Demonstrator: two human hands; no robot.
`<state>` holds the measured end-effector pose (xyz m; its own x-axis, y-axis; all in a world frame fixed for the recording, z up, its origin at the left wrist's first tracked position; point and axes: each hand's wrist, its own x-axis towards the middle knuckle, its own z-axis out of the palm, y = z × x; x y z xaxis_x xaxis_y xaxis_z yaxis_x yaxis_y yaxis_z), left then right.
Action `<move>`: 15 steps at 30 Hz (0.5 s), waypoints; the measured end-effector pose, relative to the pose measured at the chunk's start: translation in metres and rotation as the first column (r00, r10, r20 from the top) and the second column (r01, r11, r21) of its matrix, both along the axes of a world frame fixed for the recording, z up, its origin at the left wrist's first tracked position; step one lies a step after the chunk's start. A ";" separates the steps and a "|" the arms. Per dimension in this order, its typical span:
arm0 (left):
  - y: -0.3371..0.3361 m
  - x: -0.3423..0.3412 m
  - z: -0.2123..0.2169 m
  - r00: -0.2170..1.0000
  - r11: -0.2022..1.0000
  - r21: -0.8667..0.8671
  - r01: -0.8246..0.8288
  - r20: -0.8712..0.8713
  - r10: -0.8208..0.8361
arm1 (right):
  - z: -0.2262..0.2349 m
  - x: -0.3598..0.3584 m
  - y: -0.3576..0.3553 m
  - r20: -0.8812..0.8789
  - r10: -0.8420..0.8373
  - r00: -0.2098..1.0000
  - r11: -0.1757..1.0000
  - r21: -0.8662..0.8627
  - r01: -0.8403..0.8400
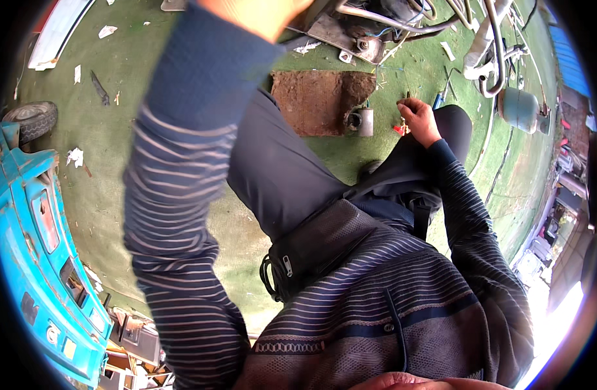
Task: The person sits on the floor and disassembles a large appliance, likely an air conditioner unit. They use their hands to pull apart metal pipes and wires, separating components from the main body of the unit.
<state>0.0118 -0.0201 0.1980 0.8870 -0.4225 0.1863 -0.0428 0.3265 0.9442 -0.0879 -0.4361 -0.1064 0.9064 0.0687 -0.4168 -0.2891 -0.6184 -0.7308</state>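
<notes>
My left hand (263,14) is raised at the top edge, near a greasy metal assembly. Its fingers are cut off by the frame, so what it holds is hidden. By my right knee, my right hand (420,121) is closed in a pinch, with what lies between its fingertips too small to name. Just beneath that hand shows a small red and brass-coloured piece (400,129); whether the hand touches it I cannot tell. To the left of it a short grey metal cylinder (366,122) stands at the corner of a rusty metal plate (305,97) on the floor.
The metal assembly (367,42) with bent tubes lies ahead. A blue-handled tool (438,100) rests beyond my right hand, and a pale blue-green tank (519,110) farther right. At left are a tyre (35,119), a turquoise vehicle body part (45,221) and a dark hand tool (100,88).
</notes>
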 end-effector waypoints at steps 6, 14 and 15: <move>-0.059 -0.032 -0.122 0.808 0.798 -0.374 -0.472 0.178 0.561 | 0.016 -0.018 0.025 0.035 0.221 0.975 0.937 -0.285 -0.203; -0.105 -0.030 -0.122 0.351 0.404 -0.365 -0.839 0.203 0.914 | -0.019 -0.029 0.019 0.016 0.426 0.905 0.860 -0.316 -0.400; -0.106 -0.031 -0.123 0.395 0.445 -0.354 -0.822 0.207 0.895 | -0.022 -0.029 0.016 -0.045 0.450 0.892 0.838 -0.322 -0.440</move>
<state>-0.0196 -0.1263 0.0746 0.6217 0.6000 0.5035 -0.6718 0.0780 0.7366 -0.1171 -0.4199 -0.1286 0.8229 0.3380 -0.4567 0.0928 -0.8730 -0.4788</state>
